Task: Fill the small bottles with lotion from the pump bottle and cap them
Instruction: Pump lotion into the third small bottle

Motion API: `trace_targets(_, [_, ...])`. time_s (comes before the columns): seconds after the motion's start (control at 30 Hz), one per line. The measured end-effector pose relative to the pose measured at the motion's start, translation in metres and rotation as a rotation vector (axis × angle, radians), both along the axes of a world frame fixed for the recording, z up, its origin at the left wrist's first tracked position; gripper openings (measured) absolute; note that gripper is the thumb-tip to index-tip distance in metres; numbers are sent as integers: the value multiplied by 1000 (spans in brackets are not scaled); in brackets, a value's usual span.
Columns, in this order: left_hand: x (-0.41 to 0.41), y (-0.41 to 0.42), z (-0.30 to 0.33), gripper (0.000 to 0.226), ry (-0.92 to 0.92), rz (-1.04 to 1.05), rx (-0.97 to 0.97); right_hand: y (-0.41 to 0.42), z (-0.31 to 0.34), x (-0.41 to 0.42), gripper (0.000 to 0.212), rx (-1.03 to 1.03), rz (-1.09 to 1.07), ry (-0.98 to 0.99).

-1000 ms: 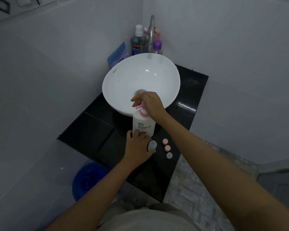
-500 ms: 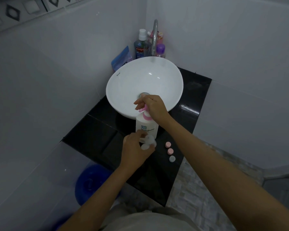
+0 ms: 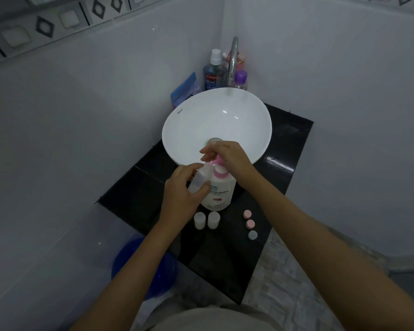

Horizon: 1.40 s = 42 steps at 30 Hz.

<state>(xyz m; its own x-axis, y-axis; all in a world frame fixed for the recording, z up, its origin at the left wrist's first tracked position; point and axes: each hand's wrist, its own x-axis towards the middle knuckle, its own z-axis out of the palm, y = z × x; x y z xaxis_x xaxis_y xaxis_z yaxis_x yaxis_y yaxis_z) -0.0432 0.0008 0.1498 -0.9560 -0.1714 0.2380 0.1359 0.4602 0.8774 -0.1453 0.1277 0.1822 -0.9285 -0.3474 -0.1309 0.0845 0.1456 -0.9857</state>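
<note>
A white pump bottle (image 3: pixel 219 193) with a pink pump stands on the black counter (image 3: pixel 139 192) in front of the basin. My right hand (image 3: pixel 227 155) rests on the pink pump head. My left hand (image 3: pixel 182 194) holds a small translucent bottle (image 3: pixel 198 179), tilted, with its mouth up by the pump spout. Two more small white bottles (image 3: pixel 199 220) (image 3: pixel 213 219) stand uncapped just in front of the pump bottle. Two pink caps (image 3: pixel 247 214) (image 3: pixel 250 224) and a pale grey cap (image 3: pixel 252 235) lie in a row to the right.
A white bowl basin (image 3: pixel 249 120) with a chrome tap (image 3: pixel 233 60) sits behind. Mouthwash (image 3: pixel 212 72), a purple-capped bottle (image 3: pixel 240 80) and a blue packet (image 3: pixel 184 91) stand in the corner. A blue bucket (image 3: pixel 141 266) is on the floor left of the counter's front edge.
My left hand lifted the small bottle from the counter up to the pump spout. That uncovered the two small bottles standing below. The right hand stayed on the pump.
</note>
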Motion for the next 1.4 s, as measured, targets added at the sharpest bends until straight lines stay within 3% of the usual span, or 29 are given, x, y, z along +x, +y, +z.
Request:
trace_targets(0.23, [1,0,7,42,43,11,-43,-3,-5,-1,36,57,-47,54])
trace_targets(0.6, [2,-2,7,32,22,47,178,-7,-15,-2,45,70,-91,58])
trace_targets(0.93, [0,-6,7,39,2,42,140,-5,-17,3,42,93,-22,50])
trace_targets(1.07, [-2,-4,16,38,25,44,132,2,1,-3,45,10,62,-3])
trace_targets(1.4, [-3,-4,6,38,-32,62,184,-5,-25,-2,46,79,-51,87])
